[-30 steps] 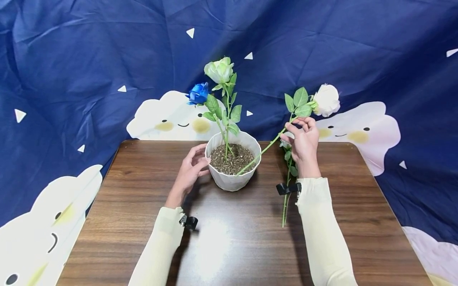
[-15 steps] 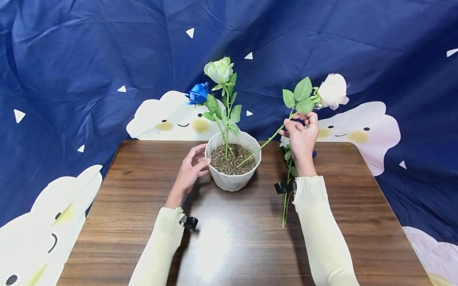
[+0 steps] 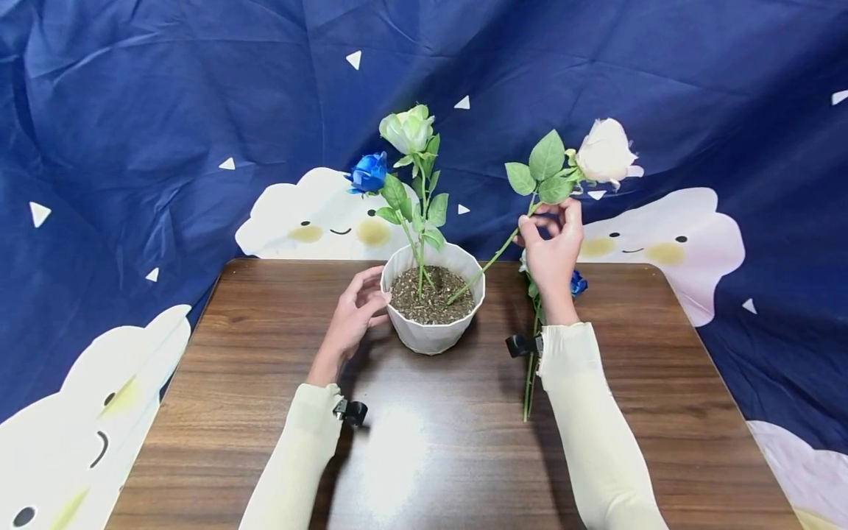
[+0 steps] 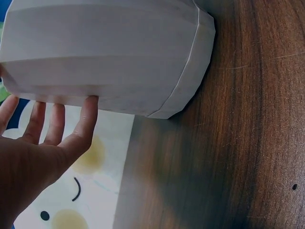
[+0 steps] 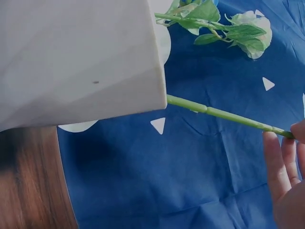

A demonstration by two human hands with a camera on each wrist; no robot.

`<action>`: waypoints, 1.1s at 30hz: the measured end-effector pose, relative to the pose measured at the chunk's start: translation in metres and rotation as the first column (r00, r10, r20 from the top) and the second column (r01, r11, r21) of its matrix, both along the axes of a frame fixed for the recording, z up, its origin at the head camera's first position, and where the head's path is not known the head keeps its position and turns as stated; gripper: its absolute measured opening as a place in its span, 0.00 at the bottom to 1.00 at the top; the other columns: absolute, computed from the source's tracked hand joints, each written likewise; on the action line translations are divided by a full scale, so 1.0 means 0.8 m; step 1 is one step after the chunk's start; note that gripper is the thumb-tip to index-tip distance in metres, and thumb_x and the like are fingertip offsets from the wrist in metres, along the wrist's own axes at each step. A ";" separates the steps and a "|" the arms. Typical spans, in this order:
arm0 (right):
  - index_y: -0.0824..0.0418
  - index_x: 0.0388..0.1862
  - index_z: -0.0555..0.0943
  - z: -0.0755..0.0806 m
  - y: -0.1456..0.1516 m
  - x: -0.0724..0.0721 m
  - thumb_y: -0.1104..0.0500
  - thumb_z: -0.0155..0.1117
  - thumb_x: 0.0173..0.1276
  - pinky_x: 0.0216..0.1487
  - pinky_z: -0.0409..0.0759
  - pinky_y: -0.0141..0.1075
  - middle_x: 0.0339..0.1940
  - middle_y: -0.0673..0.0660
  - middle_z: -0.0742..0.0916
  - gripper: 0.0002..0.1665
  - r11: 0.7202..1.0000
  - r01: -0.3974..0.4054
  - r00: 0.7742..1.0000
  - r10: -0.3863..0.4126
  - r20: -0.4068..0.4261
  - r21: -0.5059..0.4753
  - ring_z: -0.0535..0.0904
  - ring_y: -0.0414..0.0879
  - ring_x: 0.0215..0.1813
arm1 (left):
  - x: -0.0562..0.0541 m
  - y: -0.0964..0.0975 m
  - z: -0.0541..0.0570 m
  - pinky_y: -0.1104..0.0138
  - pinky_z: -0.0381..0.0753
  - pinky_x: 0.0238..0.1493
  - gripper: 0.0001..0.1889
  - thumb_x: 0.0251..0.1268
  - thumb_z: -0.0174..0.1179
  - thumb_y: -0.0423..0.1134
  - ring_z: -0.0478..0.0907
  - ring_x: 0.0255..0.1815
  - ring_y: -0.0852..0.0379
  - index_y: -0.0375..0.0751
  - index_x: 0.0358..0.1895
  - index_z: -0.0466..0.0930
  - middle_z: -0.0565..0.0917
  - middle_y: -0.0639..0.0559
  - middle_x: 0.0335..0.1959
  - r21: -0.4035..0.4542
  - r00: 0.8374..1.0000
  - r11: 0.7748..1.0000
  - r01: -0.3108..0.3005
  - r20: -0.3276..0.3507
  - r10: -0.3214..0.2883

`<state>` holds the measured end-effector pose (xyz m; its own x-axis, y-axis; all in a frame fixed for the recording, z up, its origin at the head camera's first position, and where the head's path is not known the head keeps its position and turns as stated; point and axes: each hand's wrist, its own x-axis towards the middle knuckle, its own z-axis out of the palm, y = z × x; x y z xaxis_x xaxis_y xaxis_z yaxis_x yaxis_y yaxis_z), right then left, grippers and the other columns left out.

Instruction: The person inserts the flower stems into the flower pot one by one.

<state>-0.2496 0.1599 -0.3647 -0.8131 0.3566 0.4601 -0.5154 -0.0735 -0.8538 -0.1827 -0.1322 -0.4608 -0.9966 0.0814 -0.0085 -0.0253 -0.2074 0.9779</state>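
A white flower pot [image 3: 433, 335] of dark soil stands on the table. A blue rose [image 3: 367, 173] and a pale green rose [image 3: 407, 130] rise upright from it. My left hand [image 3: 355, 309] rests fingertips and thumb against the pot's left side; in the left wrist view its fingers [image 4: 85, 121] touch the outer wall, fairly straight. My right hand [image 3: 553, 239] pinches the stem of a white rose [image 3: 605, 151] just below its leaves. That stem slants down left over the rim, its lower end at the soil. In the right wrist view the green stem [image 5: 224, 114] runs from pot to fingertips.
More roses lie on the table right of the pot, partly behind my right arm: a blue bloom [image 3: 578, 283] and green stems [image 3: 528, 390] show. The brown wooden table [image 3: 411, 456] ends at a blue cloth backdrop [image 3: 278, 88] with clouds.
My right hand has shifted slightly up and left with the white rose, whose bloom has risen and stem steepened. The left hand and pot stay in place.
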 end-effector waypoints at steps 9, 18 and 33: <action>0.60 0.45 0.75 0.004 -0.006 -0.002 0.79 0.63 0.59 0.26 0.86 0.35 0.38 0.52 0.79 0.21 0.995 0.018 0.998 -0.012 -0.063 0.101 0.80 0.46 0.34 | 0.000 0.001 -0.001 0.48 0.84 0.53 0.29 0.68 0.58 0.30 0.74 0.58 0.45 0.44 0.72 0.68 0.71 0.36 0.65 -0.013 1.000 1.000 0.006 -0.002 -0.006; 0.65 0.47 0.75 0.003 -0.013 -0.003 0.79 0.62 0.61 0.29 0.87 0.36 0.36 0.52 0.79 0.18 0.980 -0.081 0.996 0.086 -0.019 0.180 0.81 0.44 0.35 | -0.001 -0.001 -0.002 0.49 0.84 0.52 0.29 0.68 0.59 0.30 0.74 0.59 0.43 0.45 0.72 0.68 0.71 0.36 0.65 -0.009 1.000 1.000 0.003 -0.001 -0.003; 0.79 0.49 0.72 -0.002 -0.024 -0.002 0.76 0.66 0.64 0.32 0.88 0.34 0.38 0.56 0.80 0.17 0.914 -0.254 0.965 0.217 0.147 0.316 0.81 0.40 0.36 | -0.001 0.000 0.001 0.49 0.84 0.52 0.29 0.68 0.59 0.30 0.75 0.58 0.44 0.43 0.72 0.68 0.71 0.37 0.64 -0.014 1.000 1.000 0.005 0.002 -0.005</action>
<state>-0.2512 0.1408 -0.3660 -0.9053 -0.0082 0.4248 -0.4229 0.1135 -0.8990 -0.1832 -0.1325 -0.4600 -0.9962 0.0861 -0.0122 -0.0287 -0.1933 0.9807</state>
